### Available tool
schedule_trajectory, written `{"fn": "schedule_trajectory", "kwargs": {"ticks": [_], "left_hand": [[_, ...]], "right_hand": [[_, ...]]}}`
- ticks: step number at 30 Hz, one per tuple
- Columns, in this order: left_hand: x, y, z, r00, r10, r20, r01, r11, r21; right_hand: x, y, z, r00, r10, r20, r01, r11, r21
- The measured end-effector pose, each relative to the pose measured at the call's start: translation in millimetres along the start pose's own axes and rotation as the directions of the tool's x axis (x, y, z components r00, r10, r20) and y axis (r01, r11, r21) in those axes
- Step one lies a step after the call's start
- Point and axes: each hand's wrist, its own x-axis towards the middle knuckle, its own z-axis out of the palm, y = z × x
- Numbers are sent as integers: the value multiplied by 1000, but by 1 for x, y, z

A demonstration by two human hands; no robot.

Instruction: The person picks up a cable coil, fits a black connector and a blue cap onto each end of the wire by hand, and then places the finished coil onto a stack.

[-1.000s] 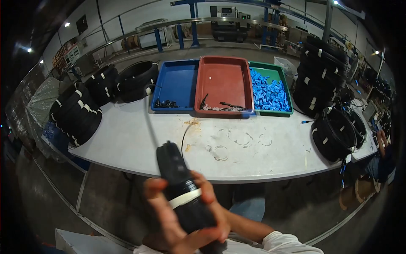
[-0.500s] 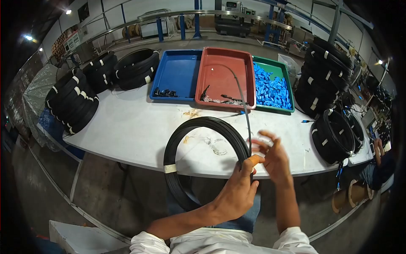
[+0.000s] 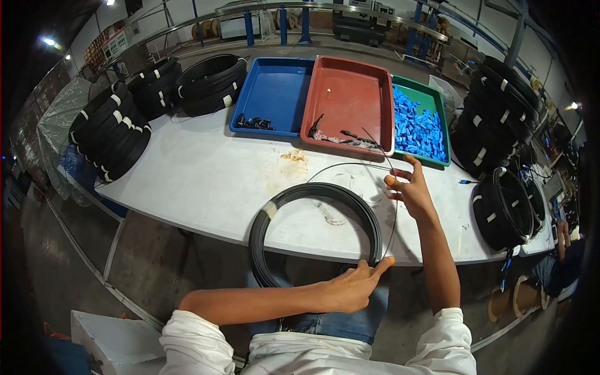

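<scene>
A white table spread across the middle of the frame. At lower centre, a ring-shaped coil of black cable was held up, its lower part beyond the table's near edge. A tall stack of black coils stood at upper right, and a shorter stack at left. Three trays sat side by side at upper centre: red, blue to its left, green to its right, full of small blue pieces. The left hand, below centre, gripped the coil's lower right rim, thumb stretched out to the right. The right hand, right of centre, had bent fingers at the coil's thin loose end; how firmly they closed on it could not be told. A pale band wrapped the coil's upper left.
</scene>
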Motion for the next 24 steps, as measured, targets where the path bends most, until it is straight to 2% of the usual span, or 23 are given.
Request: {"fn": "schedule_trajectory", "kwargs": {"ticks": [2,4,6,7,10,11,12,14,16,18,19,20,21,22,24], "left_hand": [[-3,-3,-15,996,55,69,-59,996,64],[-4,-11,-21,995,56,85,-63,995,79],[-4,-16,-28,993,62,100,-72,993,96],[-4,-16,-32,993,30,113,-44,992,121],[-8,-7,-46,992,-26,124,6,988,154],[-9,-5,-50,992,-53,114,33,985,169],[-11,-10,-51,990,-51,130,31,988,154],[-16,-28,-59,983,60,-173,-71,996,-61],[-22,-52,-76,871,157,-466,-259,952,-163],[-38,-69,-109,814,95,-573,-204,970,-129],[-42,-94,-119,811,108,-575,-403,816,-414],[-44,-121,-128,802,122,-584,-546,546,-636],[-51,-133,-138,790,57,-611,-599,288,-747],[-58,-141,-147,784,-12,-621,-621,4,-784],[-71,-153,-161,744,-56,-666,-668,-25,-744]], "right_hand": [[6,9,-2,999,18,-47,-17,999,29],[19,15,-12,986,58,-157,-47,996,75],[29,11,-20,985,114,-132,-86,975,203],[35,9,-23,988,123,-98,-100,972,211],[54,3,-25,990,133,-48,-121,971,209],[58,3,-22,993,83,-88,-64,977,203],[59,-4,-18,989,87,-120,-70,988,139],[64,-10,-17,991,105,-87,-96,990,103],[69,-10,-13,990,103,-96,-97,993,68],[76,-12,-4,989,97,-114,-106,991,-77],[85,-4,-3,992,50,-112,-61,993,-99],[92,0,1,993,25,-112,-40,990,-133],[93,-3,9,992,-1,-123,-18,988,-155],[92,-6,19,991,-28,-132,4,984,-178],[96,3,41,938,-286,-195,239,943,-231]]}}
